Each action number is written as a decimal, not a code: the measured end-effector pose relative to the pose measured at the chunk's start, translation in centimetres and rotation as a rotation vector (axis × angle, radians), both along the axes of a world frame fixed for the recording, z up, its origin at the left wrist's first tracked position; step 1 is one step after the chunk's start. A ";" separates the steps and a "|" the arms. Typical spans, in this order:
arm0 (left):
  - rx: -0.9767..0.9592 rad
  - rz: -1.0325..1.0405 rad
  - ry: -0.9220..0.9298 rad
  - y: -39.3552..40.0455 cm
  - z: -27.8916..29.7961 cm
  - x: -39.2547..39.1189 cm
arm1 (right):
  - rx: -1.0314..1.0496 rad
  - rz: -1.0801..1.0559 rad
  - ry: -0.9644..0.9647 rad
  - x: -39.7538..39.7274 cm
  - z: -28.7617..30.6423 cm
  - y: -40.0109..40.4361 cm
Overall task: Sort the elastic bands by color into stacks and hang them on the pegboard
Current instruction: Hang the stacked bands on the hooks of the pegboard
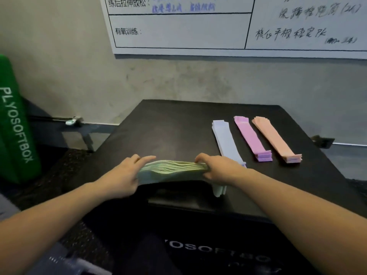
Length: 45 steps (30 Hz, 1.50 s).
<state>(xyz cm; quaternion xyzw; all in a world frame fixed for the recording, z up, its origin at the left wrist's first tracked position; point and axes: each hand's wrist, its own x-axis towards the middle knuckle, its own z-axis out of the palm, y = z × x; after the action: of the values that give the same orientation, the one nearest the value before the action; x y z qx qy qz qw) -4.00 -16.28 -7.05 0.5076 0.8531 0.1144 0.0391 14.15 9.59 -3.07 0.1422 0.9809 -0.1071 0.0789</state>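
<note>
Black box top (178, 126) against grey wall; left hand (123, 175) and right hand (216, 167) pinch green stack (172, 169) at opposite ends, middle sagging between grips; soft, floppy, light, layers slippy, so hold ends firm; lilac (224, 139), pink (252, 137), peach (276, 139) stacks right of grip.

1. A thick stack of pale green flat elastic bands (174, 169) is held just above the near edge of a black padded soft box (168, 126).
2. The left hand (124, 175) grips its left end; the right hand (216, 168) grips its right end.
3. Towards the box's right edge lie three separate stacks: pale lavender bands (225, 140), purple-pink bands (252, 138), peach bands (276, 138).
4. A green padded box (14, 124) stands at the left, and a white paper chart (218, 24) hangs on the grey wall.
</note>
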 end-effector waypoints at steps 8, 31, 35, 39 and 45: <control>-0.212 0.009 0.292 0.9 -2.3 0.7 | 0.315 0.003 -0.197 -1.8 -3.1 -1.2; -0.287 0.120 0.267 4.9 -1.6 1.0 | 0.337 0.113 0.180 -1.8 -6.4 -0.4; -0.193 0.065 0.429 4.1 -3.3 0.6 | 0.308 0.109 0.221 -1.4 -7.0 -0.5; -0.179 -0.039 0.416 3.5 -3.1 0.5 | 0.251 0.121 0.202 -1.1 -6.7 -0.3; -0.178 -0.065 0.203 3.5 -1.8 -0.5 | 0.165 0.059 0.150 -1.9 -6.1 0.3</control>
<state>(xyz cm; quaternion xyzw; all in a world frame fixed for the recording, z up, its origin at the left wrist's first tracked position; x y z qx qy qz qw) -4.46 -12.76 -8.86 0.5386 0.8424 -0.0151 0.0013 12.22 9.90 -9.16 0.1107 0.9933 -0.0340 -0.0034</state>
